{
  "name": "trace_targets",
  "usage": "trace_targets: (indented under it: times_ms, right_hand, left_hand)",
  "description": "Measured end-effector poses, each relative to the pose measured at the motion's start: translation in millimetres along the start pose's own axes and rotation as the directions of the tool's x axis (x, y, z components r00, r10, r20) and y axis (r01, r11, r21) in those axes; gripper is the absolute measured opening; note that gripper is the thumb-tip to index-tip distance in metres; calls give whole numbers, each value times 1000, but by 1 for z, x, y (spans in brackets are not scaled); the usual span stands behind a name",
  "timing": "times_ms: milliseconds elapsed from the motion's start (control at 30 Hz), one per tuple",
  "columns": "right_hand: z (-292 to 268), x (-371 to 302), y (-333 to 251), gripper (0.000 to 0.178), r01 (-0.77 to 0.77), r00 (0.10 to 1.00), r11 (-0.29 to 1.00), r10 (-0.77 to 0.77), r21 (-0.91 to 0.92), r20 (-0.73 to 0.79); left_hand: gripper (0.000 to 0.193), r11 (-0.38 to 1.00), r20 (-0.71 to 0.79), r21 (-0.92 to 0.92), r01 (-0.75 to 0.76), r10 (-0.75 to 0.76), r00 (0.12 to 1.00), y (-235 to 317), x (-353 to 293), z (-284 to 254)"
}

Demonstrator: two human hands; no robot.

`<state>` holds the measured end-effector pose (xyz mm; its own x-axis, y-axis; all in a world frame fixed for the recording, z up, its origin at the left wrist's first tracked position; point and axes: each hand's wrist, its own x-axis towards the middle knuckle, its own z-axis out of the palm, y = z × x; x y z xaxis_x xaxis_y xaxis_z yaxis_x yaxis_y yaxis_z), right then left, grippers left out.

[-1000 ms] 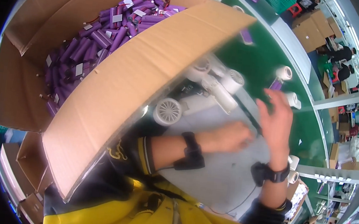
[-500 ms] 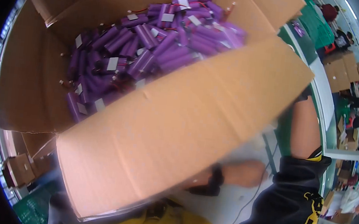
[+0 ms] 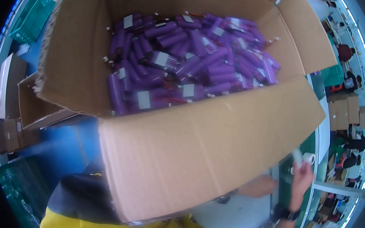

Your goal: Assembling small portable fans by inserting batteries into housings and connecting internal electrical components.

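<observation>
A large open cardboard box (image 3: 77,52) fills the middle, with many purple shrink-wrapped battery packs (image 3: 189,56) heaped inside. The packs carry white labels and thin wires. The near flap (image 3: 205,148) folds outward toward me and covers much of my left arm. My left hand (image 3: 260,186) comes out past the flap's lower edge, its fingers blurred and partly hidden. Further right, my right hand (image 3: 302,177) is raised, wearing a dark wristband. Its fingertips close on a blurred whitish strip (image 3: 297,157), beside a white tape roll (image 3: 309,158).
Green crates stand at the left, one at the far left (image 3: 34,16) and another lower down (image 3: 20,190). Smaller cartons (image 3: 7,134) sit left of the box. A green worktop (image 3: 286,171) runs along the right. Beyond it are other people and a stack of cartons (image 3: 344,112).
The box has shifted right and down in my view. My right hand, hidden before, now shows beside the tape roll. My left hand shows less past the flap.
</observation>
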<state>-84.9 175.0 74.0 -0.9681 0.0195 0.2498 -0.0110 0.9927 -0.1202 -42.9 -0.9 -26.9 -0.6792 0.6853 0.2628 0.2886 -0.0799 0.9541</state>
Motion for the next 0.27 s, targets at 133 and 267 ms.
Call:
trace_targets:
  times_ms: [133, 267]
  right_hand:
    - [-25, -107, -23, 20, 184, 983, 966, -178, -182, 47]
    - [-14, -163, -59, 17, 36, 944, 976, 37, -213, 328]
  left_hand:
    - [39, 994, -126, -91, 58, -70, 990, 7, 9, 3]
    - [59, 1000, 135, -31, 1, 4, 991, -20, 13, 13]
